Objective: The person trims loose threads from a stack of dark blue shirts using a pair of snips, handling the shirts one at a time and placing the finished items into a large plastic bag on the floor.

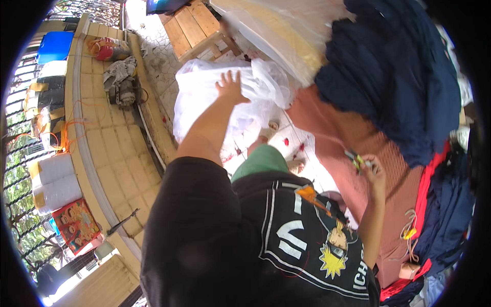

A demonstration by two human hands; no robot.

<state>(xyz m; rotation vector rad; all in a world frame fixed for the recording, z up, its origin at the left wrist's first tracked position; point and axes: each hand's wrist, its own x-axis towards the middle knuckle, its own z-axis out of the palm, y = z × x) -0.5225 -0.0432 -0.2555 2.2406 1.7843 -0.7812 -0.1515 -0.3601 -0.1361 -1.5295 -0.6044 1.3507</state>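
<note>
My left hand reaches forward with its fingers spread over a white translucent plastic bag. Whether the fingertips touch the bag I cannot tell. On the right, my right hand has its fingers closed around small thread snips with yellow-green on the handle and a dark tip. They are held above a reddish-brown cloth. A heap of dark navy fabric lies just beyond that hand.
A wooden slatted stool stands beyond the bag. Along the left runs a tiled ledge bearing a grey motor-like part. Wrapped packages line the railing. Red scraps dot the floor. A cord hangs at right.
</note>
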